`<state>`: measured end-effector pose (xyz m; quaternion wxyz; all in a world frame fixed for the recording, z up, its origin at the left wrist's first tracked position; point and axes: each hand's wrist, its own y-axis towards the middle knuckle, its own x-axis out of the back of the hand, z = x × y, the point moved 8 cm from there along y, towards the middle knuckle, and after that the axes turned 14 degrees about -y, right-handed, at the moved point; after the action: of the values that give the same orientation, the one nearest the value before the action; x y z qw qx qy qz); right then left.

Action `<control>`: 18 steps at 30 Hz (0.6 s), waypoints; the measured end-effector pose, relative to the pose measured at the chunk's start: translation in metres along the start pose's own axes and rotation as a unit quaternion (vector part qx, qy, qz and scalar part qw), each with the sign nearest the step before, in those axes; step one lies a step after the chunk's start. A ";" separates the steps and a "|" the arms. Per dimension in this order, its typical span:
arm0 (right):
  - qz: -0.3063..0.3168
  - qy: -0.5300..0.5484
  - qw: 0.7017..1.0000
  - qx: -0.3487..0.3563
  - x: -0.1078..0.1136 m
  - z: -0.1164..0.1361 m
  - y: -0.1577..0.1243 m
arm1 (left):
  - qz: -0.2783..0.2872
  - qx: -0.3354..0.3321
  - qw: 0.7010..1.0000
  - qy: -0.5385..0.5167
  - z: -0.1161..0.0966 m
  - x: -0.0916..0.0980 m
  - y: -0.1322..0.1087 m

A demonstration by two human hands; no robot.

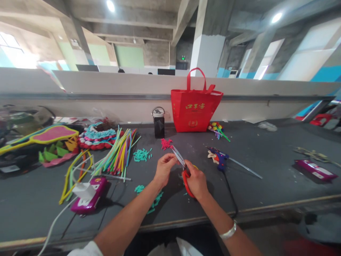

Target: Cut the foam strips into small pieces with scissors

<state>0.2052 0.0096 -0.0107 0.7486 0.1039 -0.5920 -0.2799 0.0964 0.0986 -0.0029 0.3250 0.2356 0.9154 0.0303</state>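
Note:
My right hand (195,181) grips the red handles of a pair of scissors (179,157), whose silver blades point up and left. My left hand (164,167) is pinched just left of the blades, holding something too small to make out. A small heap of red pipe-cleaner bits (166,143) lies just beyond the blade tips. Teal cut pieces (142,154) lie further left, and more teal bits (156,200) are under my left forearm.
A red tote bag (195,106) and a black bottle (159,122) stand at the back of the grey table (266,177). A bundle of coloured pipe cleaners (118,154), a purple box (89,195), a blue glue gun (221,158) and a finished craft piece (98,137) lie around.

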 end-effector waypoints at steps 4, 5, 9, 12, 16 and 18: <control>-0.022 0.045 0.998 -0.022 0.001 -0.008 -0.001 | 0.002 0.012 1.000 -0.007 0.000 -0.001 0.000; -0.032 0.058 0.997 -0.034 0.002 -0.011 -0.001 | 0.001 0.019 1.000 -0.013 0.001 -0.001 0.001; -0.072 0.106 0.990 -0.058 0.007 -0.020 0.000 | 0.023 0.080 0.996 -0.043 0.008 -0.006 0.000; -0.081 0.177 0.979 -0.064 0.011 -0.021 0.003 | 0.057 0.138 0.988 -0.032 0.017 -0.011 -0.003; -0.068 0.335 0.937 -0.074 0.018 -0.018 0.011 | 0.081 0.179 0.981 -0.012 0.025 -0.014 -0.007; -0.062 0.390 0.916 -0.074 0.022 -0.015 0.015 | 0.096 0.193 0.976 -0.011 0.029 -0.016 -0.009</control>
<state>0.2266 0.0073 0.0112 0.9066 0.1855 -0.2235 -0.3060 0.1210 0.0810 -0.0184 0.2793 0.3807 0.8735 -0.1188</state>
